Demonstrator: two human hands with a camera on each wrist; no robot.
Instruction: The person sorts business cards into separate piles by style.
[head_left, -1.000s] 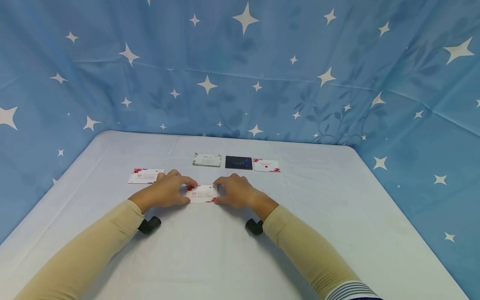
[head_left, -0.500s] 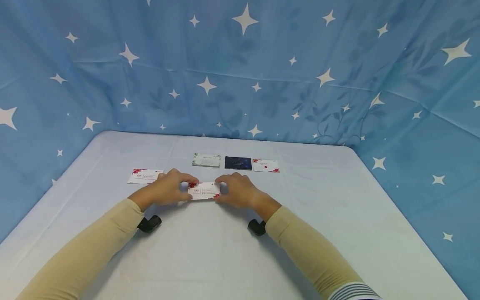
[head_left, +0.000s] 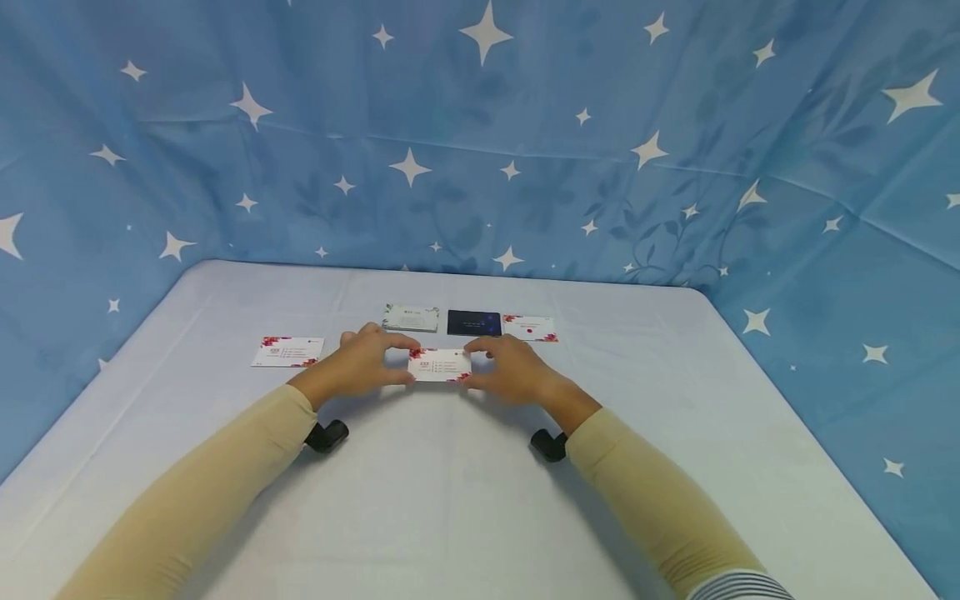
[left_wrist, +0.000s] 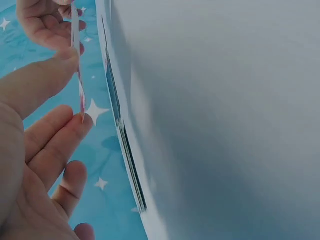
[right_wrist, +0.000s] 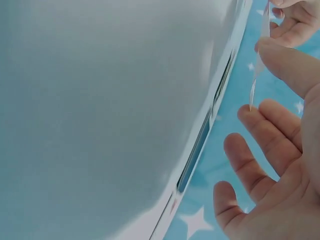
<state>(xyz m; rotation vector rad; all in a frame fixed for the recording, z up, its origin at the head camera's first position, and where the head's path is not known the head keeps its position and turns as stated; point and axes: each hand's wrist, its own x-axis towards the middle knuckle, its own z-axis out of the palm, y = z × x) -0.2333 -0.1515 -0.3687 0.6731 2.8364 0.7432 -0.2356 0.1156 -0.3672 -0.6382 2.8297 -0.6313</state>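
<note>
A white business card with red floral corners is held a little above the table between both hands. My left hand pinches its left end, thumb on the near edge and a finger on the far edge. The right hand grips the right end the same way. In the left wrist view the card shows edge-on, and the right wrist view shows the card edge-on too. Just beyond the hands lie a green-and-white card stack, a dark blue card stack and another red-flowered white card.
On the left of the table another red-flowered white card lies flat. The white-covered table ends at the back against a blue curtain with white stars.
Both hands have lifted the card off the table and carried it to the right and away from the body, closer to the back row. The left card is now fully uncovered.
</note>
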